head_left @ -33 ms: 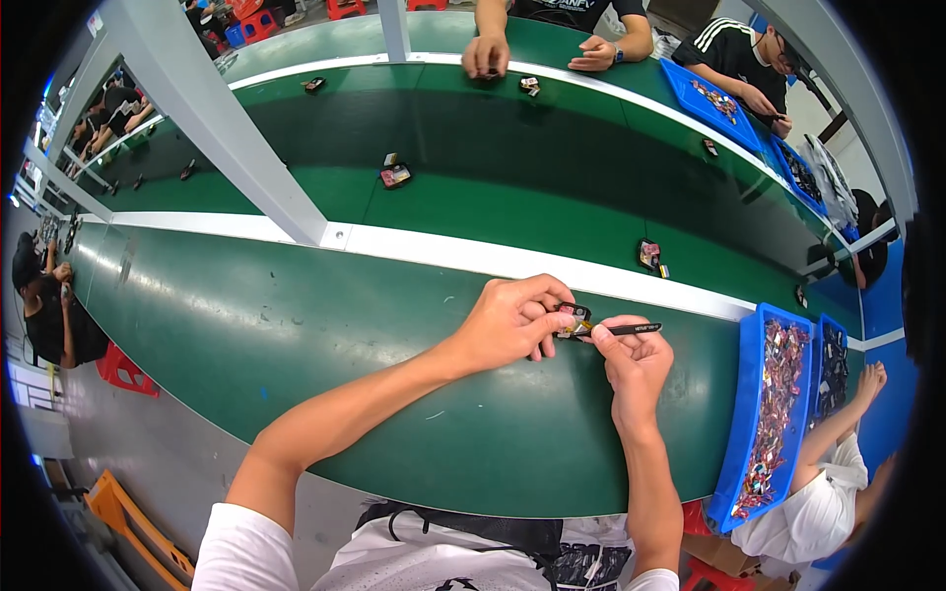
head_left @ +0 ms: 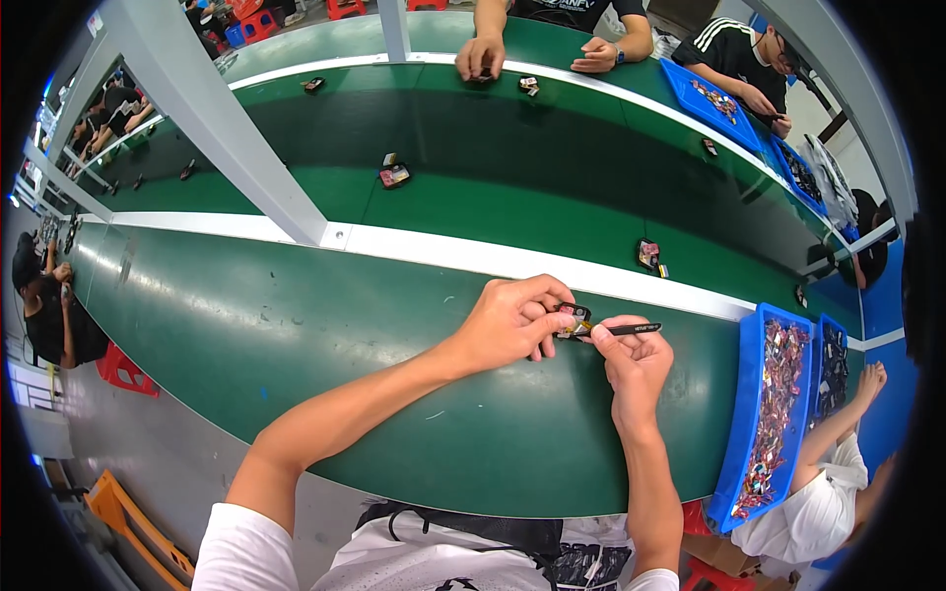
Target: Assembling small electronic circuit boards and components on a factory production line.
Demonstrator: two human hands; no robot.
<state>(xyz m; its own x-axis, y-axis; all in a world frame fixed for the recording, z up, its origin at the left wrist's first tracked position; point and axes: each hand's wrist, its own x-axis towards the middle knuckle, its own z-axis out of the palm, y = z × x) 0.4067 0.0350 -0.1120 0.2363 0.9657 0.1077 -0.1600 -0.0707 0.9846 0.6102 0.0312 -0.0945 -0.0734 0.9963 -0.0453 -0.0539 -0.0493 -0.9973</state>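
Over the green worktop, my left hand [head_left: 514,320] pinches a small black plastic housing [head_left: 574,313] with reddish and yellow parts inside. Its fingers wrap round the left side and hide some of it. My right hand [head_left: 636,366] grips slim black tweezers [head_left: 636,329] between thumb and fingers. They lie almost level, with the tips at the housing's right side. Whether the tips hold a part is too small to tell. To the right of my right hand stands a long blue tray [head_left: 741,433] full of small red, silver and yellowish parts [head_left: 778,404].
A white rail [head_left: 443,253] separates my worktop [head_left: 394,414] from a green belt carrying small black housings [head_left: 394,175]. A grey post [head_left: 207,108] rises at left. Another blue tray holds black parts [head_left: 833,364]. Co-workers sit opposite and at right; one's hand [head_left: 481,56] rests on a part.
The co-worker's hand across the belt has shifted slightly left and toward me. My own hands, the housing and the tweezers look the same.
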